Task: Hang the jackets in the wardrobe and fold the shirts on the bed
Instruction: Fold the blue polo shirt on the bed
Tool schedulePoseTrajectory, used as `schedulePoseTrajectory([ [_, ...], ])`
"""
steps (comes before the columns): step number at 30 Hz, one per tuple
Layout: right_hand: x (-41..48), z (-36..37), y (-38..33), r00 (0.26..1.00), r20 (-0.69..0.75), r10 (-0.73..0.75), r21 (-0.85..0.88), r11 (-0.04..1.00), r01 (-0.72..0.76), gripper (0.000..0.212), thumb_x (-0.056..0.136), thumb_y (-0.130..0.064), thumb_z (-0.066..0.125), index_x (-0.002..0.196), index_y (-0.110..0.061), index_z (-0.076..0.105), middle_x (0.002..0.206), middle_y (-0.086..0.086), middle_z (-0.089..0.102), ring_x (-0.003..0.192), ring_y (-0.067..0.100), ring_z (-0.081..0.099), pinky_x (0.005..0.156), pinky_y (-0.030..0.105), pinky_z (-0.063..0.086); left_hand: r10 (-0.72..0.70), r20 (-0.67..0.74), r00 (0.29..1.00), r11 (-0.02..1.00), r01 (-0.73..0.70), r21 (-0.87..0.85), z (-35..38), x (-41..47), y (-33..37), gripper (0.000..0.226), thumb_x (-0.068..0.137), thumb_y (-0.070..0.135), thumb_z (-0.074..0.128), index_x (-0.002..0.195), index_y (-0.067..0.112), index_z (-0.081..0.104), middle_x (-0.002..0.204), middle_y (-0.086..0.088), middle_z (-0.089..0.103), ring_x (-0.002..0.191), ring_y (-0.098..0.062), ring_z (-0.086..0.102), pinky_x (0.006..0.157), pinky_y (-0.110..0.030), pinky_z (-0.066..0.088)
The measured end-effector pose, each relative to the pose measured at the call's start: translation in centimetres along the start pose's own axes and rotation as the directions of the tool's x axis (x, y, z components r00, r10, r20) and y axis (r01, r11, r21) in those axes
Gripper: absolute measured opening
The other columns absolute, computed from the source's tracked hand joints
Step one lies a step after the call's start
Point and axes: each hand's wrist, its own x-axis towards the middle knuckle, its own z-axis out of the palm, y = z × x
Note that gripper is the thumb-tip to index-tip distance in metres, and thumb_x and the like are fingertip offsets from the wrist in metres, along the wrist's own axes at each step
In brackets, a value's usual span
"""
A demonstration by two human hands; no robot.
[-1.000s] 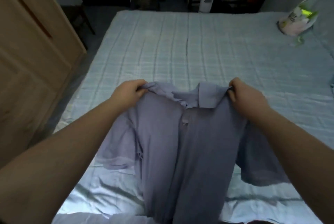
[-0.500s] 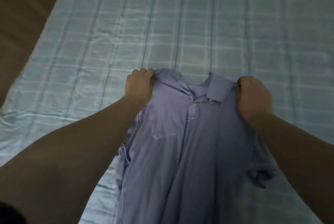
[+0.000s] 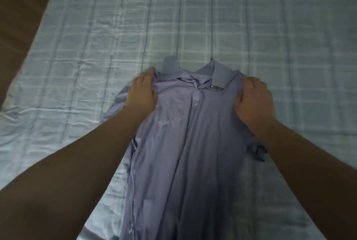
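Observation:
A lilac short-sleeved polo shirt (image 3: 185,152) lies front side up on the bed (image 3: 193,23), collar pointing away from me. My left hand (image 3: 143,92) grips its left shoulder and my right hand (image 3: 253,100) grips its right shoulder. The collar is partly flipped up. The left sleeve spreads out beside my left wrist; the right sleeve is bunched under my right forearm. The shirt's hem runs out of view at the bottom edge.
The bed is covered by a pale blue checked sheet with creases. A brown wooden wardrobe side (image 3: 21,19) rises along the bed's left edge.
The shirt has come down from being held up and now rests flat on the sheet. Both hands have lowered onto its shoulders, and my view has tilted further down.

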Motion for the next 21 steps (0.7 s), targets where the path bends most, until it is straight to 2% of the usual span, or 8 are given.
schedulePoseTrajectory([
  [2, -4.4, -0.7, -1.0, 1.0, 0.003, 0.023, 0.082, 0.996, -0.023, 0.044, 0.091, -0.014, 0.054, 0.133, -0.002, 0.051, 0.128, 0.025, 0.054, 0.116, 0.045, 0.05, 0.093, 0.054, 0.045, 0.004, 0.032, 0.999, 0.997, -0.002, -0.072, -0.6, -4.3, 0.2, 0.061, 0.087, 0.0, 0.058, 0.146, -0.002, 0.041, 0.138, -0.027, 0.052, 0.128, -0.04, 0.05, 0.108, -0.042, 0.035],
  [6, -14.6, -0.6, -3.0, 0.994, 0.033, 0.108, 0.156, 0.981, -0.112, 0.039, 0.089, -0.01, 0.058, 0.127, 0.0, 0.056, 0.122, 0.026, 0.057, 0.11, 0.045, 0.054, 0.091, 0.051, 0.046, -0.005, 0.135, 0.991, 0.994, 0.019, -0.109, -0.3, -14.1, -0.5, 0.056, 0.089, 0.0, 0.058, 0.143, -0.002, 0.044, 0.137, -0.027, 0.051, 0.127, -0.042, 0.049, 0.108, -0.044, 0.038],
  [10, -24.9, 0.4, -4.0, 0.97, 0.117, 0.213, 0.316, 0.918, -0.24, 0.037, 0.085, 0.002, 0.06, 0.121, 0.008, 0.057, 0.117, 0.03, 0.056, 0.111, 0.046, 0.053, 0.098, 0.049, 0.041, -0.116, 0.212, 0.97, 0.976, 0.151, -0.158, 0.4, -24.5, -2.3, 0.052, 0.09, 0.0, 0.058, 0.141, 0.003, 0.048, 0.137, -0.024, 0.051, 0.127, -0.039, 0.047, 0.107, -0.039, 0.033],
  [13, -31.8, 1.1, -5.0, 0.88, 0.214, 0.424, 0.399, 0.784, -0.475, 0.031, 0.087, 0.001, 0.055, 0.118, 0.003, 0.058, 0.114, 0.025, 0.057, 0.106, 0.039, 0.056, 0.093, 0.04, 0.042, -0.231, 0.262, 0.937, 0.952, 0.273, -0.139, 1.6, -31.6, -4.0, 0.046, 0.09, 0.006, 0.059, 0.136, 0.009, 0.052, 0.129, -0.019, 0.053, 0.12, -0.036, 0.05, 0.102, -0.041, 0.038],
  [15, -35.4, 1.6, -5.8, 0.811, 0.266, 0.521, 0.392, 0.71, -0.585, 0.026, 0.09, -0.004, 0.054, 0.115, -0.003, 0.058, 0.108, 0.019, 0.06, 0.1, 0.034, 0.058, 0.084, 0.032, 0.039, -0.353, 0.254, 0.901, 0.903, 0.399, -0.161, 2.3, -35.2, -4.7, 0.034, 0.089, 0.009, 0.061, 0.122, 0.01, 0.057, 0.109, -0.011, 0.056, 0.105, -0.033, 0.057, 0.083, -0.039, 0.046],
  [17, -38.1, 2.3, -6.8, 0.759, 0.347, 0.55, 0.382, 0.657, -0.651, 0.021, 0.089, -0.008, 0.057, 0.11, -0.005, 0.056, 0.098, 0.012, 0.059, 0.092, 0.027, 0.056, 0.079, 0.028, 0.035, -0.467, 0.282, 0.838, 0.816, 0.531, -0.227, 3.1, -37.9, -4.6, 0.02, 0.089, 0.017, 0.065, 0.105, 0.013, 0.053, 0.09, -0.001, 0.054, 0.091, -0.03, 0.063, 0.069, -0.032, 0.042],
  [19, -39.8, 2.9, -7.7, 0.685, 0.443, 0.578, 0.366, 0.581, -0.727, 0.018, 0.091, -0.015, 0.062, 0.105, -0.01, 0.051, 0.095, 0.006, 0.055, 0.088, 0.021, 0.051, 0.077, 0.026, 0.033, -0.494, 0.389, 0.777, 0.758, 0.605, -0.244, 4.0, -40.2, -4.2, 0.027, 0.09, 0.031, 0.067, 0.102, 0.014, 0.049, 0.085, 0.004, 0.055, 0.09, -0.028, 0.064, 0.068, -0.03, 0.041],
  [21, -40.7, 3.4, -8.3, 0.627, 0.497, 0.6, 0.339, 0.531, -0.777, 0.023, 0.091, -0.023, 0.065, 0.104, -0.008, 0.053, 0.093, 0.006, 0.056, 0.086, 0.021, 0.051, 0.075, 0.026, 0.035, -0.461, 0.455, 0.762, 0.78, 0.592, -0.202, 4.9, -41.9, -3.9, 0.041, 0.088, 0.038, 0.067, 0.113, 0.011, 0.05, 0.094, 0.0, 0.06, 0.095, -0.028, 0.062, 0.072, -0.032, 0.042],
])
